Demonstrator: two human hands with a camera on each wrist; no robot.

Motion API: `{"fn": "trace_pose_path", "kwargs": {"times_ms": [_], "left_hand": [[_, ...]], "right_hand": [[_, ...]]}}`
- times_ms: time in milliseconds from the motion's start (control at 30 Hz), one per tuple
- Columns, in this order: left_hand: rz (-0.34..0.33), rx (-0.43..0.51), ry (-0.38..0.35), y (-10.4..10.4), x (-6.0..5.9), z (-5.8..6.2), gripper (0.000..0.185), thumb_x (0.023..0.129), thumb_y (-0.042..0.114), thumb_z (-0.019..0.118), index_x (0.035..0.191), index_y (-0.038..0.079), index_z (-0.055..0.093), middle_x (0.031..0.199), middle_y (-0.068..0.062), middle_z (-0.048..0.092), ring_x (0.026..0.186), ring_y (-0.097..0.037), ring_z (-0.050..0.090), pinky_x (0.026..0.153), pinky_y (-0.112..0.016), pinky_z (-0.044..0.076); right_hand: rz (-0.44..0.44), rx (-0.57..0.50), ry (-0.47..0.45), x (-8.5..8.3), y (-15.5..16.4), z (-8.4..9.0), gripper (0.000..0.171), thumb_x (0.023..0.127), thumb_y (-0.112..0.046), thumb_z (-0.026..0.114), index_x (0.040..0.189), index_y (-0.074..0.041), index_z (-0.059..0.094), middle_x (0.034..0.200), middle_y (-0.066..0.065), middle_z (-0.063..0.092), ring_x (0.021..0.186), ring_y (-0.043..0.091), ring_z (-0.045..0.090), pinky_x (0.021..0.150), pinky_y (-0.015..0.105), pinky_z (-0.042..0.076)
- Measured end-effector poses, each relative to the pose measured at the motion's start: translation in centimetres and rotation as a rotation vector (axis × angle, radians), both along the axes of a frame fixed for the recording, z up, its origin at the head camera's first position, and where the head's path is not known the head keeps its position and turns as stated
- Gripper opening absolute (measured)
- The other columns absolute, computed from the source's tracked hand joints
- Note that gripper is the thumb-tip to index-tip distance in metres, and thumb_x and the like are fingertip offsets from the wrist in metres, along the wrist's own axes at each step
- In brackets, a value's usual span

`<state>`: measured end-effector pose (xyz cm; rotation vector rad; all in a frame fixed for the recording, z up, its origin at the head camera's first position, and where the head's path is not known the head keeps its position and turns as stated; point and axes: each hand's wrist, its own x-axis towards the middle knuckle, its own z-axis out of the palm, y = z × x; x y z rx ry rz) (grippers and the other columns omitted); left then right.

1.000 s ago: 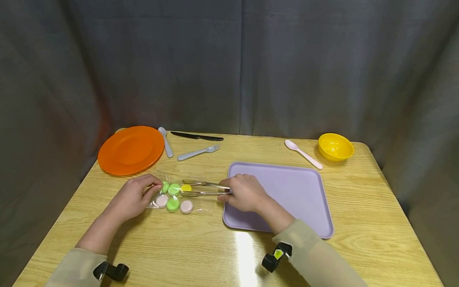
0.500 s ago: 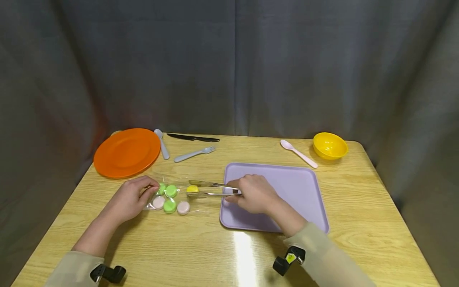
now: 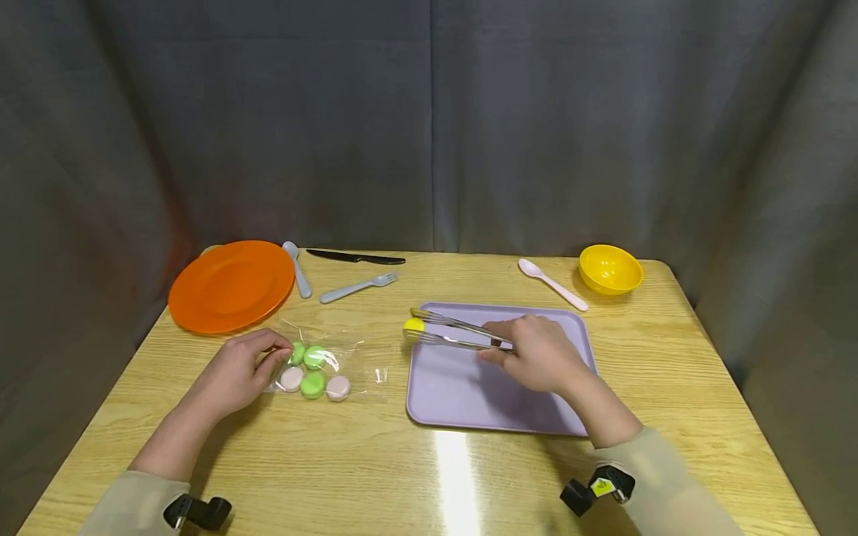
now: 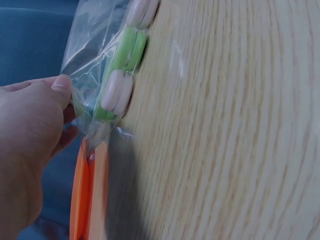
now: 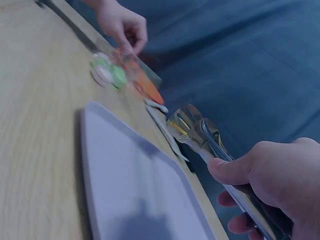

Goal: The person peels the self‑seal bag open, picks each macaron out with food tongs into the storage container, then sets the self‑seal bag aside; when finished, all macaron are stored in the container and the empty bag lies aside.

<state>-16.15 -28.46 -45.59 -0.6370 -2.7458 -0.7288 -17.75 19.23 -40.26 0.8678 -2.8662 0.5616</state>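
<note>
The right hand (image 3: 539, 353) is gripping the tongs (image 3: 469, 327), and their tips are holding the yellow macaron (image 3: 414, 325) up by the far left corner of the tray (image 3: 496, 406). The left hand (image 3: 244, 376) is pinching the left end of the bag (image 3: 369, 372), where green macarons (image 3: 312, 385) and pink macarons (image 3: 338, 388) are lying. The yellow one is sitting right at the tips, so a loosening squeeze could be dropping it, and a harder one could be shooting it sideways. If it is coming free here, it could be striking the rim and rolling onto the table (image 3: 375, 476). A tug on the thin bag could be shifting the others toward its right end; whether that end is gaping, I cannot tell.
</note>
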Motion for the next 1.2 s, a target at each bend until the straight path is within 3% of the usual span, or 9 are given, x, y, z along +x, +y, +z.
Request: {"fn": "trace_pose_path", "kwargs": {"times_ms": [100, 233, 467, 700, 967, 1200], "left_hand": [[0.001, 0.002, -0.008, 0.0, 0.0, 0.1, 0.006, 0.099, 0.008, 0.076, 0.104, 0.012, 0.074, 0.100, 0.003, 0.074, 0.093, -0.018, 0.070, 0.082, -0.046, 0.060], [0.007, 0.003, -0.021, 0.0, 0.1, 0.1, 0.007, 0.099, 0.008, 0.076, 0.104, 0.012, 0.074, 0.099, 0.003, 0.074, 0.093, -0.018, 0.070, 0.083, -0.046, 0.060], [0.007, 0.004, -0.006, 0.0, 0.2, 0.0, 0.007, 0.098, 0.008, 0.077, 0.103, 0.012, 0.074, 0.100, 0.002, 0.074, 0.093, -0.018, 0.070, 0.082, -0.046, 0.060], [-0.004, 0.002, 0.004, 0.0, 0.1, 0.0, 0.005, 0.099, 0.009, 0.076, 0.103, 0.012, 0.074, 0.100, 0.001, 0.074, 0.093, -0.018, 0.070, 0.081, -0.046, 0.060], [-0.001, -0.003, -0.020, -0.1, 0.0, -0.1, 0.005, 0.100, 0.008, 0.075, 0.104, 0.011, 0.074, 0.100, 0.002, 0.074, 0.094, -0.020, 0.071, 0.083, -0.046, 0.060], [-0.011, -0.003, -0.012, -0.1, -0.1, 0.0, 0.006, 0.099, 0.008, 0.076, 0.104, 0.011, 0.075, 0.100, 0.002, 0.074, 0.095, -0.020, 0.071, 0.083, -0.046, 0.060]], "right_hand": [[-0.041, 0.005, 0.029, -0.1, 1.6, 0.1, 0.016, 0.093, -0.034, 0.084, 0.097, -0.021, 0.077, 0.066, -0.010, 0.056, 0.060, 0.012, 0.049, 0.054, 0.038, 0.040], [-0.093, 0.006, 0.009, -0.3, 3.4, -0.2, 0.022, 0.093, -0.032, 0.084, 0.081, -0.024, 0.066, 0.058, -0.009, 0.039, 0.058, 0.014, 0.042, 0.052, 0.036, 0.035], [-0.150, 0.008, -0.073, -0.4, 4.8, -1.4, 0.012, 0.094, -0.031, 0.083, 0.092, -0.021, 0.075, 0.060, -0.008, 0.042, 0.060, 0.014, 0.042, 0.052, 0.036, 0.035], [-0.162, -0.002, -0.088, -0.3, 4.9, -2.1, 0.018, 0.092, -0.034, 0.084, 0.095, -0.019, 0.075, 0.063, -0.009, 0.051, 0.058, 0.013, 0.043, 0.051, 0.035, 0.034], [-0.063, -0.079, -0.053, 0.9, 1.7, -1.2, 0.016, 0.093, -0.031, 0.084, 0.105, -0.019, 0.082, 0.065, -0.014, 0.056, 0.059, 0.010, 0.047, 0.054, 0.034, 0.038], [0.071, -0.042, -0.053, 1.3, -2.5, -1.8, 0.015, 0.095, -0.029, 0.082, 0.106, -0.019, 0.084, 0.075, -0.011, 0.070, 0.060, 0.007, 0.051, 0.055, 0.035, 0.046]]}}
